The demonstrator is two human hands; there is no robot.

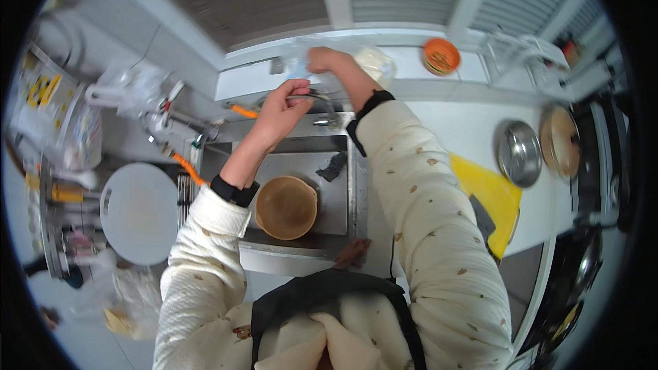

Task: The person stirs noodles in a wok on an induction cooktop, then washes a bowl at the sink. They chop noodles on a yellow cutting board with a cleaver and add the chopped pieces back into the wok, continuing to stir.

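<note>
My left hand (286, 109) is above the back of a steel sink (329, 205), fingers half curled. The curved faucet spout (325, 102) passes behind its fingertips; I cannot tell whether they touch it. Farther back, my right hand (323, 59) reaches over the windowsill at a clear plastic bag (295, 64), with its fingertips hidden, so its grip is unclear. A pale packet (372, 64) lies just right of that hand. Below my left forearm, a tan plastic bowl (286, 208) sits in the sink. A dark mesh scrubber (332, 166) lies in the basin's back right part.
An orange bowl (441, 56) with small pieces inside stands on the sill. On the right counter are a yellow cloth or sheet (486, 190), a steel bowl (520, 154) and a lidded pan (560, 141). Left are an orange hose (188, 167) and a white cutting board (140, 214).
</note>
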